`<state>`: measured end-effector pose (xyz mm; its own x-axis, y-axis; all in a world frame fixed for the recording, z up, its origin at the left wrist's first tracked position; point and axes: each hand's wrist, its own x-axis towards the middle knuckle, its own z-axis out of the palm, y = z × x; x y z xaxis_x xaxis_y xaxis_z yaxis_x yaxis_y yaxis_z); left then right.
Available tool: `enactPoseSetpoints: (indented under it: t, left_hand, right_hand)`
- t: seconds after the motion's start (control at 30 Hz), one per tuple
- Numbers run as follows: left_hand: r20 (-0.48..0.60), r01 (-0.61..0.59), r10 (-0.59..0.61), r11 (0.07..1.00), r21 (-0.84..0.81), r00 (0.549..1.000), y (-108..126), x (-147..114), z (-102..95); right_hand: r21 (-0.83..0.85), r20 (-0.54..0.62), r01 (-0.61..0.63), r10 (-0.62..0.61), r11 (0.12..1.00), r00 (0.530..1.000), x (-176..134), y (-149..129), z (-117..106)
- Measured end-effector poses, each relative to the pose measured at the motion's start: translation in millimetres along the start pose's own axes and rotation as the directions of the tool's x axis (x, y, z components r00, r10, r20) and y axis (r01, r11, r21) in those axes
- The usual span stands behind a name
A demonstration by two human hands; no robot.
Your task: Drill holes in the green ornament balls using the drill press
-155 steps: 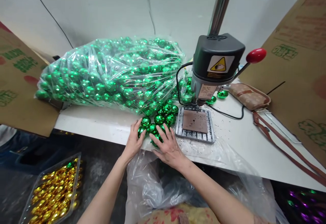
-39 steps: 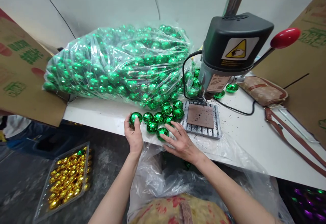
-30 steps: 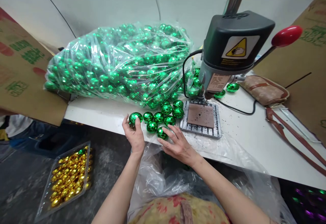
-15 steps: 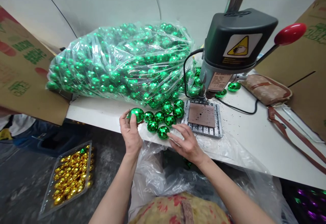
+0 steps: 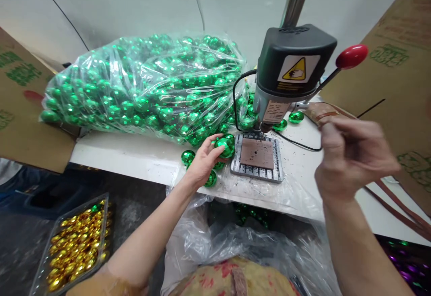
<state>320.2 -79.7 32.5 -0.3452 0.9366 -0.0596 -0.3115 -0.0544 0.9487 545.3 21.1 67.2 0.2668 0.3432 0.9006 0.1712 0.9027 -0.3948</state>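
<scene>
A shiny green faceted ball (image 5: 225, 145) is gripped between the thumb and fingers of my left hand (image 5: 204, 160), just left of the drill press base plate (image 5: 237, 165). More green balls (image 5: 187, 157) lie around and beneath that hand on the white table. On the base plate rests a brown square board (image 5: 257, 154) with a small dark hole. Above it stands the drill press (image 5: 286, 76), its chuck over the board. My right hand (image 5: 353, 156) is raised at the right, below the red-knobbed lever (image 5: 352, 56) and apart from it; its fingers are bent and blurred.
A big clear bag of green balls (image 5: 144, 89) fills the back of the table (image 5: 124, 152). Cardboard boxes (image 5: 27, 107) stand at both sides. A brown purse (image 5: 313, 112) lies behind my right hand. At lower left is a clear tray of gold balls (image 5: 77, 242).
My left hand has carried the green ball rightward to the drill press base. My right hand has left the loose balls and risen to the right. The view has shifted slightly.
</scene>
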Motion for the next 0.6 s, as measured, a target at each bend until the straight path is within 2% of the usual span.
enactPoseSetpoints:
  t: [0.07, 0.17, 0.23, 0.27, 0.33, 0.4, 0.47, 0.53, 0.6]
  left_hand:
    - [0.102, 0.083, -0.078, 0.996, -0.044, 0.992, -3.2, 11.1, 20.0]
    - [0.196, 0.192, -0.17, 0.976, -0.101, 0.966, -15.8, 19.6, 41.5]
    - [0.212, 0.188, -0.175, 0.981, -0.044, 0.962, -29.1, 20.9, 48.4]
    - [0.204, 0.14, -0.142, 0.99, 0.023, 0.969, -36.4, 21.1, 49.5]
    - [0.178, -0.037, -0.005, 0.972, 0.234, 0.984, -50.0, 21.8, 48.0]
    - [0.169, -0.223, 0.161, 0.856, 0.466, 0.972, -59.9, 23.4, 43.6]
    - [0.188, -0.31, 0.247, 0.744, 0.592, 0.951, -64.6, 25.3, 39.5]
    - [0.211, -0.321, 0.243, 0.755, 0.572, 0.947, -64.9, 27.2, 38.6]
    - [0.21, -0.274, 0.198, 0.856, 0.439, 0.957, -63.0, 28.9, 42.0]
  right_hand:
    - [0.091, -0.08, -0.007, 0.014, 0.996, 0.997, 27.3, 2.2, 2.5]
    - [0.112, -0.056, -0.02, 0.027, 0.993, 0.998, 53.1, 0.2, 4.9]
    - [0.076, -0.032, -0.041, 0.043, 0.996, 0.999, 63.2, -2.9, 5.3]
    - [0.068, -0.02, -0.053, 0.054, 0.996, 0.998, 67.3, -4.5, 5.6]
    - [0.073, 0.014, -0.064, 0.063, 0.995, 0.998, 75.2, -6.7, 6.4]
    - [0.091, 0.048, -0.062, 0.058, 0.994, 0.997, 83.6, -6.9, 7.8]
    - [0.08, 0.069, -0.049, 0.044, 0.996, 0.997, 92.3, -4.8, 9.9]
    - [0.043, 0.093, -0.052, 0.048, 0.998, 0.995, 100.1, -0.2, 13.3]
    - [0.015, 0.128, -0.073, 0.071, 0.997, 0.989, 105.9, 6.7, 19.0]
